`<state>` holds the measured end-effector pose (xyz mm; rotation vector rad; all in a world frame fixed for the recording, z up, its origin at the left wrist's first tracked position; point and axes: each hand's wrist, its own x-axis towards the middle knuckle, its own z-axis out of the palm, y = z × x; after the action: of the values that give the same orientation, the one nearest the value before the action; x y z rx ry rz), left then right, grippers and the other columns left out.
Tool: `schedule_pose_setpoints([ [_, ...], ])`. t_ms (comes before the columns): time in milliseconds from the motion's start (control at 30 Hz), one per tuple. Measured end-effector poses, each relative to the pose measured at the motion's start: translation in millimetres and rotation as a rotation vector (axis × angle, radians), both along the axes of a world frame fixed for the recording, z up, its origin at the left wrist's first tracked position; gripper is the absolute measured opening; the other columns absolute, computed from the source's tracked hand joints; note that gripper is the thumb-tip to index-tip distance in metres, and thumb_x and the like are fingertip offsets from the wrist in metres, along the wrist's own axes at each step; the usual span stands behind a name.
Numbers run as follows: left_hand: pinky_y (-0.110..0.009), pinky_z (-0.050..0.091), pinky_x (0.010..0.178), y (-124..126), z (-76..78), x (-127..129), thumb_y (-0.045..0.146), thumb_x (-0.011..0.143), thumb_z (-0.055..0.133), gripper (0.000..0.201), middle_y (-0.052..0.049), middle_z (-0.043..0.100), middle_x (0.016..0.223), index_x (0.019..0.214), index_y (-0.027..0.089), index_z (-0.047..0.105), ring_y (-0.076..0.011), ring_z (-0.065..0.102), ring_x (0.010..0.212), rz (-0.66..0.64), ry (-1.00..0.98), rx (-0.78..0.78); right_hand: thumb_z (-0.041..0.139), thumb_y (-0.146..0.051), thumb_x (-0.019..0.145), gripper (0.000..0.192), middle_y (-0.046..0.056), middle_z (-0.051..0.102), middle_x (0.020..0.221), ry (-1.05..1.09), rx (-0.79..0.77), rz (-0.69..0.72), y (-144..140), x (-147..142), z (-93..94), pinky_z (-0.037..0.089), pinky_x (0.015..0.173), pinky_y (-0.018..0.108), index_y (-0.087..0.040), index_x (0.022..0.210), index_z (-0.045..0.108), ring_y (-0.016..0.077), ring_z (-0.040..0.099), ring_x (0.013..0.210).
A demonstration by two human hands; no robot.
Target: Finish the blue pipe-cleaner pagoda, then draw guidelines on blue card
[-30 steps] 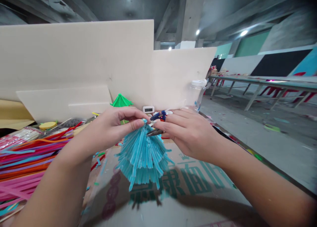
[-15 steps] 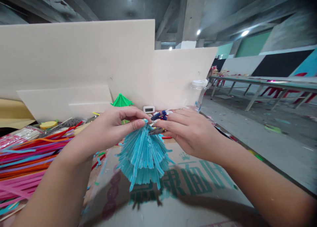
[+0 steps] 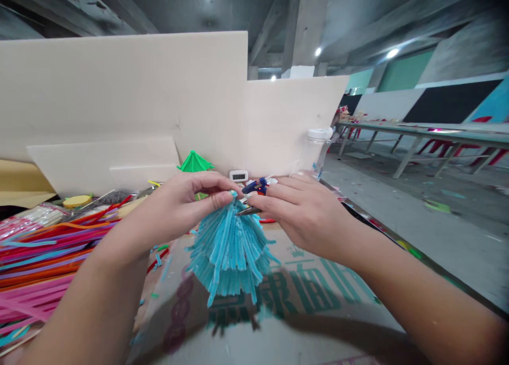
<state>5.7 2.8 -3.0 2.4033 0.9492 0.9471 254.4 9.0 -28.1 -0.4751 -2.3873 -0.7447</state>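
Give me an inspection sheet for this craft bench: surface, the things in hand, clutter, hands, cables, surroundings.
Surface: flattened cardboard with green printed characters covers the bench.
Job's things: blue tassel of thin strips hangs from the left hand; small metal tool with blue handles sits at its top.
Clutter: pile of coloured strips at left, cut bits, green paper umbrella, yellow disc, small white timer, clear bottle.
Hands: left hand pinches the tassel's top; right hand holds the tool in its grip.
Cables: nothing seen.
Surroundings: pale boards behind the bench, long tables at right, concrete floor.
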Motion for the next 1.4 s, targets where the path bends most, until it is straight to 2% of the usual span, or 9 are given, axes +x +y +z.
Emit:
schedule_pose_setpoints([
  [233,-0.019,0.05,0.079,0.8,0.6,-0.7,0.034,0.095,0.06,0.017,0.005,0.075,0.097,0.1,0.024,0.073,-0.011,0.067,0.09,0.017,0.002,-0.01,0.046,-0.017,0.099,0.026,0.008,0.069,0.09,0.029,-0.058,0.025,-2.4,1.4,2.6,0.04,0.073,0.034,-0.012,0.113,0.068,0.0229,0.06,0.085],
  [400,-0.019,0.05,0.079,0.6,2.0,0.7,0.034,0.095,0.06,0.018,0.004,0.075,0.097,0.1,0.023,0.073,-0.0112,0.067,0.09,0.04,0.017,-0.011,0.047,-0.021,0.1,0.025,0.011,0.072,0.102,-0.03,-0.087,0.034,-4.2,4.4,4.6,0.045,0.076,0.038,-0.012,0.112,0.066,0.0256,0.063,0.089],
  [700,-0.019,0.049,0.08,-0.2,0.5,-2.2,0.034,0.094,0.06,0.018,0.005,0.075,0.099,0.102,0.024,0.073,-0.0111,0.067,0.091,0.033,0.011,-0.022,0.049,-0.02,0.099,0.023,0.012,0.073,0.107,-0.061,-0.151,0.032,-5.5,5.0,3.8,0.049,0.081,0.043,-0.012,0.111,0.066,0.029,0.066,0.098],
  [867,-0.019,0.05,0.08,0.9,0.6,-0.6,0.034,0.095,0.06,0.018,0.005,0.075,0.097,0.101,0.023,0.073,-0.0111,0.067,0.089,0.029,0.012,-0.006,0.049,-0.023,0.1,0.022,0.009,0.071,0.113,-0.058,-0.144,0.046,-4.0,4.3,1.1,0.049,0.081,0.041,-0.015,0.113,0.064,0.0267,0.065,0.103],
  [1067,-0.018,0.05,0.078,2.7,0.0,-0.4,0.035,0.095,0.06,0.017,0.006,0.075,0.097,0.101,0.026,0.073,-0.0104,0.067,0.087,0.021,0.003,-0.006,0.048,-0.021,0.101,0.021,0.008,0.072,0.105,-0.058,-0.113,0.042,-0.8,2.5,0.1,0.048,0.076,0.038,-0.015,0.108,0.066,0.0245,0.066,0.093],
  [1267,-0.018,0.05,0.079,2.1,-0.1,-1.6,0.035,0.095,0.06,0.017,0.005,0.075,0.098,0.101,0.026,0.073,-0.0109,0.067,0.09,0.024,0.004,-0.009,0.043,-0.016,0.1,0.029,0.013,0.073,0.099,0.002,-0.087,0.028,-3.0,5.7,7.0,0.047,0.071,0.038,-0.01,0.115,0.066,0.0254,0.065,0.085],
  [1400,-0.019,0.05,0.08,1.3,-0.1,-2.2,0.036,0.095,0.06,0.018,0.005,0.075,0.1,0.102,0.026,0.073,-0.0115,0.067,0.09,0.03,0.004,-0.014,0.046,-0.019,0.099,0.026,0.013,0.073,0.101,-0.038,-0.095,0.019,-4.5,6.6,7.4,0.047,0.074,0.04,-0.012,0.114,0.066,0.0265,0.066,0.088],
])
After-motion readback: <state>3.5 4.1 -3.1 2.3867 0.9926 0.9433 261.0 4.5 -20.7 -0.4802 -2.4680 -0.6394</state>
